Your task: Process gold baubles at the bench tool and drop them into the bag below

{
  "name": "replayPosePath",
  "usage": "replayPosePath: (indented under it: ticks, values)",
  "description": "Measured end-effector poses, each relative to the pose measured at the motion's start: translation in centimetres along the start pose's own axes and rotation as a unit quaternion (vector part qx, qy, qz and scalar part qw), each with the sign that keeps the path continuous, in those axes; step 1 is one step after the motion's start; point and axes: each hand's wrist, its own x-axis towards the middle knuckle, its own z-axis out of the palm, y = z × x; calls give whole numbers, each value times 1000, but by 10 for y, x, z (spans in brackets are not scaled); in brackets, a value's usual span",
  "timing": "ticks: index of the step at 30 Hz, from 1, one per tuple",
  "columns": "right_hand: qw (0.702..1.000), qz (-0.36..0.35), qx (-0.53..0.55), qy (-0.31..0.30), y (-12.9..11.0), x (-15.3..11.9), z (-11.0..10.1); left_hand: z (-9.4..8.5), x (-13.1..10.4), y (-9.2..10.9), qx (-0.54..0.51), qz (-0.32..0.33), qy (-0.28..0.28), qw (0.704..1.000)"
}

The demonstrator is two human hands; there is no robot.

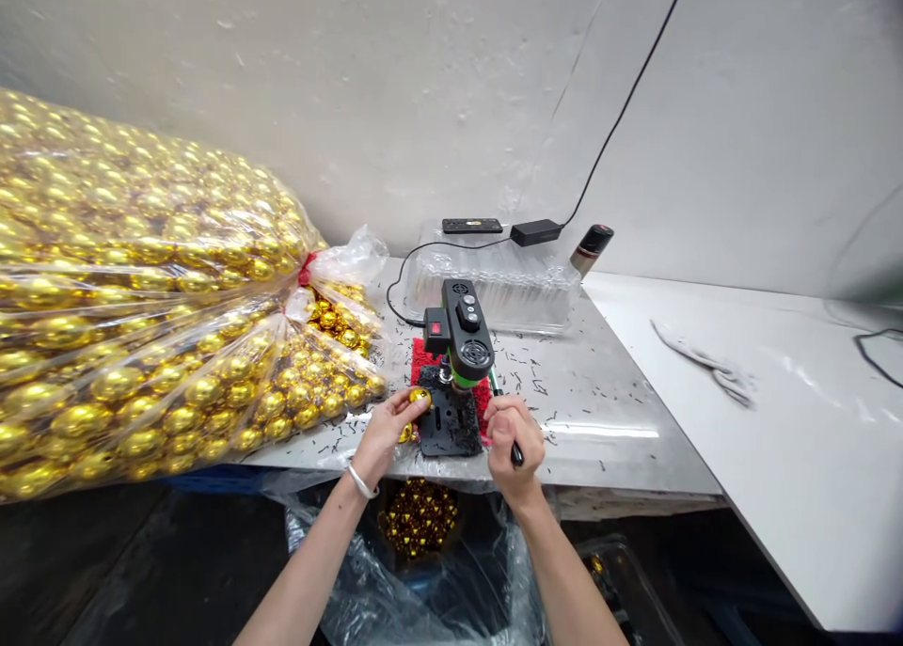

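Note:
A shiny gold ball (419,395) is pinched between the thumb and fingers of my left hand (385,430), at the left side of a small black-and-green bench drill press (467,331). A second gold ball (405,433) shows just below those fingers. My right hand (517,447) is wrapped around the black-ended lever handle (517,455) on the machine's right side. Dark shavings cover part of the slotted black base plate (441,432), which stands on a red mat (483,403). The drill tip is hidden behind the machine head.
A big clear bag (141,345) full of gold balls fills the left. Below the table edge hangs a plastic-lined bin (353,599) with gold balls (419,519). Behind the machine are a clear tray (536,298), a power adapter (536,232) and a bottle (591,249). Gloves (705,359) lie right.

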Motion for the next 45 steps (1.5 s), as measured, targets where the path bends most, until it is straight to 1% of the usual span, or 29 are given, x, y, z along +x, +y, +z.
replayPosePath:
  ticks: [3,6,9,13,15,17,19,21,27,32,34,39,40,42,43,45]
  values:
    - [1000,3,-4,-4,0,0,0,8,11,-17,87,57,10,995]
    - [1000,1,-5,-7,0,-1,-1,13,18,-27,191,126,11,974]
    - [1000,0,-7,-9,0,-3,-1,17,19,-24,329,175,15,928]
    - [1000,2,-5,-11,1,-5,0,22,14,-11,485,196,20,852]
    - [1000,1,-3,-12,2,-5,-1,23,11,-6,523,199,9,829]
    - [1000,-2,-4,-13,3,-6,-1,24,10,-4,536,213,-5,817]
    - [1000,-5,-7,-15,3,-6,-1,24,9,-4,536,229,-18,812]
    - [1000,-7,-6,-15,3,-6,-1,25,9,-5,536,232,-25,812]
    - [1000,-4,4,-11,5,-10,0,29,12,-1,558,210,-57,801]
    - [999,-26,-12,-31,15,-22,1,29,10,2,571,181,-70,798]
    - [999,-43,-15,-22,21,-26,4,29,10,2,572,178,-67,798]
    - [995,-94,-28,30,35,-33,12,29,10,0,569,179,-59,800]
    - [994,-100,-35,28,38,-35,13,29,10,0,569,179,-59,800]
    - [992,-113,-52,2,41,-39,14,29,9,0,567,177,-58,802]
    - [991,-119,-58,-14,42,-40,14,29,9,0,566,177,-58,803]
    - [991,-118,-61,-24,40,-40,13,29,9,0,563,177,-59,805]
